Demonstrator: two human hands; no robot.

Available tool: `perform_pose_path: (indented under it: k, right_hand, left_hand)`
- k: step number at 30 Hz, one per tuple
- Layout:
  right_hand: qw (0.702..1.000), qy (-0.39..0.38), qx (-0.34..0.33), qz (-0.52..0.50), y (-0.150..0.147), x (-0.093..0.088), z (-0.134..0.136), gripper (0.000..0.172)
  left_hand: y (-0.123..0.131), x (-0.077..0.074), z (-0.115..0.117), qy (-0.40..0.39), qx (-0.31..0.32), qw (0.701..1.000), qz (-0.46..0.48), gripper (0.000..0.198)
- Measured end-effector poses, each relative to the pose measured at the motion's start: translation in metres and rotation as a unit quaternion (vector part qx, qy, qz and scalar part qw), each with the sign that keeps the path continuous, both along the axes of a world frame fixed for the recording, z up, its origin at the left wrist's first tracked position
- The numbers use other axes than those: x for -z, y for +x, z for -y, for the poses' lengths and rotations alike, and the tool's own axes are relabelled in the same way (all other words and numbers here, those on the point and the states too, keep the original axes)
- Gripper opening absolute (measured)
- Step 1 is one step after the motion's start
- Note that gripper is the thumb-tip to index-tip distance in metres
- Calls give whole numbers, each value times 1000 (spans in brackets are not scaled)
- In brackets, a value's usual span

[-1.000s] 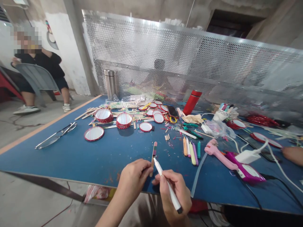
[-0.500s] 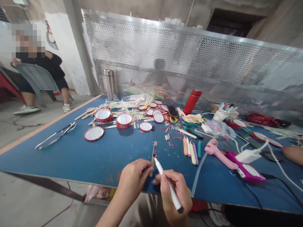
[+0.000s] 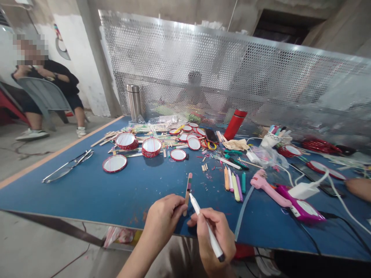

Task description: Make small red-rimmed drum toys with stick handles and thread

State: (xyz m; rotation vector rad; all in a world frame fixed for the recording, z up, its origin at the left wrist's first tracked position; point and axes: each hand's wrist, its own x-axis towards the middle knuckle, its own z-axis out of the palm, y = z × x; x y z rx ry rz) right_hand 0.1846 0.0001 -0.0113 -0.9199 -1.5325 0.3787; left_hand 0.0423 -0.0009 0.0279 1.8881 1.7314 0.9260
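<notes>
My left hand (image 3: 162, 220) is closed on the lower end of a flat wooden craft stick (image 3: 188, 187) that stands nearly upright above the near edge of the blue table (image 3: 87, 193). The stick bears coloured bands near its top. My right hand (image 3: 216, 235) grips a white marker pen (image 3: 206, 227), and the pen's tip touches the stick about halfway up. Both hands hover just in front of the table edge.
Several markers (image 3: 234, 181) lie right of the stick, beside a pink glue gun (image 3: 265, 185) and a purple device (image 3: 301, 208) with white cables. Red-rimmed round lids (image 3: 114, 163) and sticks lie farther back, with metal tongs (image 3: 68, 166), a steel flask (image 3: 135, 102), a red bottle (image 3: 234, 125). A seated person (image 3: 46, 88) is at far left.
My hands, the stick and the pen have barely moved. The seated person at far left has raised an arm towards the head.
</notes>
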Motion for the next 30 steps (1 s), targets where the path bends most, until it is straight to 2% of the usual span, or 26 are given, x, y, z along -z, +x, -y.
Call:
perform_pose_path:
  k: [4,9,17,25,30]
  right_hand:
    - [1000,5,-3,1,0,-4,1,7]
    - [999,2,-12,42,3,1,0,5]
    - [999,2,-5,-40,-1,-3,2,10]
    - [999,14,-12,-29,-2,-6,1,13]
    - [1000,4,-11,-21,0,-5,2,9]
  left_hand:
    - [0,-1,1,-4,2,1000,5,21]
    - [0,1,0,-4,1,1000,15,19]
    - [-1,2,-1,-6,3,1000,6,19]
    - [-1,4,0,3,4,1000,5,19]
    - [-1,4,-1,-2,6,1000,8,19]
